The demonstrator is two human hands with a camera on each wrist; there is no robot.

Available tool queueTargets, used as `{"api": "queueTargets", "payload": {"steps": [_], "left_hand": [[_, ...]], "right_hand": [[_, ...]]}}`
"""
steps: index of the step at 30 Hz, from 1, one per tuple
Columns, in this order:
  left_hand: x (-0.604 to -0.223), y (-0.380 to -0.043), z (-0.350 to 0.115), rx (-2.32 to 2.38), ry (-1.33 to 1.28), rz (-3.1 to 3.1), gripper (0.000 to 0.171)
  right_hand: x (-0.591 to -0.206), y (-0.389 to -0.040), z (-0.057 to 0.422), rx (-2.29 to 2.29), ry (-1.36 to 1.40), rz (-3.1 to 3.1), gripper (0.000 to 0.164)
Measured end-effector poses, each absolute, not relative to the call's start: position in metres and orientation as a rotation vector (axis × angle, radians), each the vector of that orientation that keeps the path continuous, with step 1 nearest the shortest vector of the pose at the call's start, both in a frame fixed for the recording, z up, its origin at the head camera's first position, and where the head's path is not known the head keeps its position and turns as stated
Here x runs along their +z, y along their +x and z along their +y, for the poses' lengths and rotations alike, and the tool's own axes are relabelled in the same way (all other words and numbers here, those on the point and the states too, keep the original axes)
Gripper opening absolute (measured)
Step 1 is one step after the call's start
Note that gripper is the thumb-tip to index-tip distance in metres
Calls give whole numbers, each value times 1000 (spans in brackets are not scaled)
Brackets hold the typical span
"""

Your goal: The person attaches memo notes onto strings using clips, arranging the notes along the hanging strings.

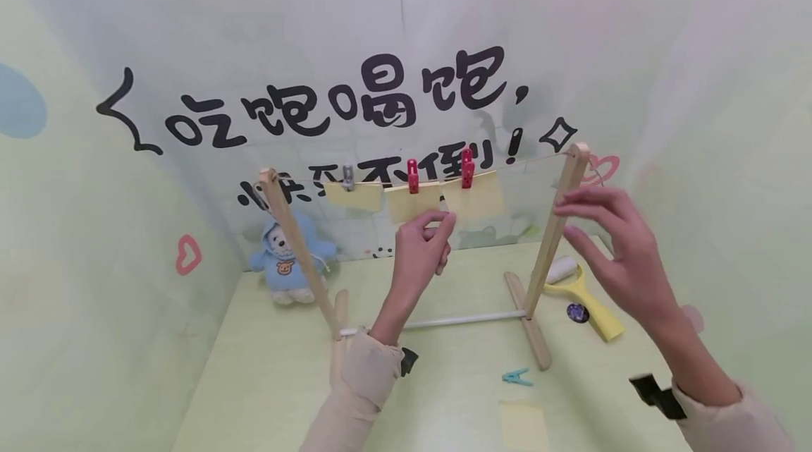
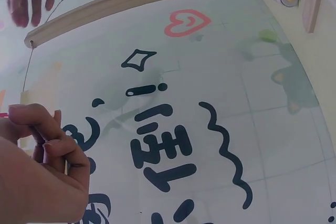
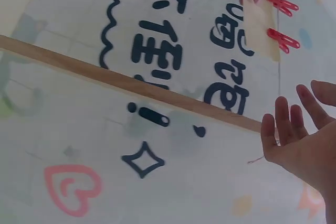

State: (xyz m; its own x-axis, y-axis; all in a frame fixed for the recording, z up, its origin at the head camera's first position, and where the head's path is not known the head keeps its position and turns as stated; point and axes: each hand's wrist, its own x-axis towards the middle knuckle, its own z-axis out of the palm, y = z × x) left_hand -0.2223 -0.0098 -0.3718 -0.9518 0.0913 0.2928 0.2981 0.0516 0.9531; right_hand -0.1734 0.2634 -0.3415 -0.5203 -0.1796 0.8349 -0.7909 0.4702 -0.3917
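Observation:
Three yellow paper notes hang from a string on a wooden frame. A grey clothespin (image 1: 347,178) holds the left note (image 1: 355,197); one red clothespin (image 1: 413,176) holds the middle note (image 1: 409,204). On the right note (image 1: 478,198) sits another red clothespin (image 1: 466,168). My left hand (image 1: 421,247) is raised in front of the notes, its thumb and index finger pinching the lower left corner of the right note. My right hand (image 1: 612,247), fingers spread and slightly bent, is beside the right wooden post (image 1: 558,226), holding nothing.
On the table lie a blue clothespin (image 1: 517,376) and another yellow note (image 1: 523,425). A yellow-handled roller (image 1: 586,300) and a dark round disc (image 1: 578,312) lie right of the frame. A plush toy in blue (image 1: 288,265) sits behind the left post (image 1: 298,247). A white rod (image 1: 466,319) joins the posts low down.

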Motion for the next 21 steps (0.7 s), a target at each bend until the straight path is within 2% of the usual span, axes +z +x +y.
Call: {"api": "queueTargets", "payload": {"steps": [2, 6, 13, 17, 21], "left_hand": [[-378, -223, -9, -2036, -412, -2166, 30], [-387, -223, -7, -2063, -426, -2174, 26], [-412, -221, -15, -2029, -529, -2249, 26], [-449, -210, -11, -1972, -546, -2413, 32], [-507, -179, 8, -1767, -525, -2701, 34]], "right_hand": [[-366, -167, 271, 1056, 764, -2045, 20], [-413, -154, 281, 1085, 720, -2191, 33], [-494, -137, 285, 1040, 720, -2360, 36], [-535, -130, 289, 1082, 726, -2418, 35], [-564, -122, 291, 1100, 674, -2536, 30]]}}
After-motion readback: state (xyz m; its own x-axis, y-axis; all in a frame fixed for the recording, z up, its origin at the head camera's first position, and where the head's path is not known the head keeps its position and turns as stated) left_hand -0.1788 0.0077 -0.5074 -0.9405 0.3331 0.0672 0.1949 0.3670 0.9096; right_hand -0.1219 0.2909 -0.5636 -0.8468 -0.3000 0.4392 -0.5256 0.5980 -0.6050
